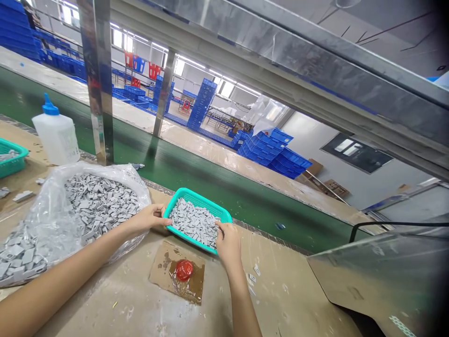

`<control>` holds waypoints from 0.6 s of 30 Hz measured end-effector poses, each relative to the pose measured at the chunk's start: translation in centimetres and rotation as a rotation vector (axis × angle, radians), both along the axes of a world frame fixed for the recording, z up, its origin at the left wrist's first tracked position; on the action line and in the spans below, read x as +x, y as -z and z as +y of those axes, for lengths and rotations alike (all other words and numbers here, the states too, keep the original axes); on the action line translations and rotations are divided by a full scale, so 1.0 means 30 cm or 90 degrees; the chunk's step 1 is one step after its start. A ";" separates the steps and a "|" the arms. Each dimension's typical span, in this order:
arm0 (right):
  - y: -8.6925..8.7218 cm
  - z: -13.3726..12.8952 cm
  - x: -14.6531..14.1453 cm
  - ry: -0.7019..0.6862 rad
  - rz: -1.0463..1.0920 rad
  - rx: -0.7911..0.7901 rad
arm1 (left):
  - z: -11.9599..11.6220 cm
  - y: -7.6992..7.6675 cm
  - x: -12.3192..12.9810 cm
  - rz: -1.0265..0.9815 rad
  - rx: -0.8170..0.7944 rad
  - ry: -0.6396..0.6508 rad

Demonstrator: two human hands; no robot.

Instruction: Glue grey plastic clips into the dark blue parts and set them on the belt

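Note:
A turquoise plastic basket [224, 215] full of small grey plastic parts [194, 220] is at the far side of the bench, beside the green belt. My left hand [154, 218] grips its left rim, thumb over the edge. At the basket's right end, my right hand [228, 238] is closed on the rim, fingertips by the parts. Just in front lies a wet, oil-stained piece of cardboard [161, 264] with a round red object [184, 270] on it. Left of the basket, a clear plastic bag [58, 196] is filled with more grey parts.
A white squeeze bottle [58, 138] with a blue cap stands behind the bag. Another green basket [14, 164] is at the far left. Metal posts [98, 84] rise by the green conveyor belt [256, 217]. A transparent panel [389, 271] leans at right. Loose parts [254, 274] lie nearby.

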State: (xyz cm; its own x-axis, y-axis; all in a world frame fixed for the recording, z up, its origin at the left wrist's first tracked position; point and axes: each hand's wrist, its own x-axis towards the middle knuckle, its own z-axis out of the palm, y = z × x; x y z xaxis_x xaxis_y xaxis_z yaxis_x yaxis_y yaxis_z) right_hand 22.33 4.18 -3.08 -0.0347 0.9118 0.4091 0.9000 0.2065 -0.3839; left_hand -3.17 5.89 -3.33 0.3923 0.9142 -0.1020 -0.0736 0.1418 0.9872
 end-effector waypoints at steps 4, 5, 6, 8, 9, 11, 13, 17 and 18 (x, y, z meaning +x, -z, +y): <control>0.001 -0.001 -0.001 -0.007 0.038 0.051 | 0.000 -0.001 0.002 -0.008 -0.003 0.008; 0.002 -0.002 -0.001 -0.007 0.049 0.067 | 0.002 0.000 0.002 -0.011 -0.004 0.010; 0.002 -0.002 0.000 -0.005 0.062 0.083 | 0.004 0.002 0.001 -0.013 -0.004 0.011; 0.004 -0.005 0.001 -0.004 0.089 0.114 | 0.008 0.008 0.000 -0.015 -0.007 0.012; 0.005 -0.006 0.001 -0.007 0.104 0.127 | 0.010 0.012 0.000 -0.013 -0.009 0.010; 0.007 -0.009 -0.001 -0.021 0.130 0.147 | 0.014 0.018 -0.001 -0.009 -0.011 0.007; 0.007 -0.013 -0.003 -0.038 0.150 0.158 | 0.017 0.022 -0.002 -0.006 -0.010 0.005; 0.004 -0.018 -0.005 -0.052 0.171 0.171 | 0.019 0.023 0.000 -0.003 -0.005 0.004; 0.003 -0.019 -0.005 -0.055 0.174 0.169 | 0.019 0.022 0.001 -0.002 -0.004 0.004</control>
State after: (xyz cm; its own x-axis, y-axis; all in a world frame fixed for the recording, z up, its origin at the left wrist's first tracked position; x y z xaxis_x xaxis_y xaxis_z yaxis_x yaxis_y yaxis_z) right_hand 22.19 3.61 -3.16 0.0361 0.7712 0.6355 0.7472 0.4014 -0.5296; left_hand -3.15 6.46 -3.98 0.3978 0.9112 -0.1069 -0.0762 0.1490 0.9859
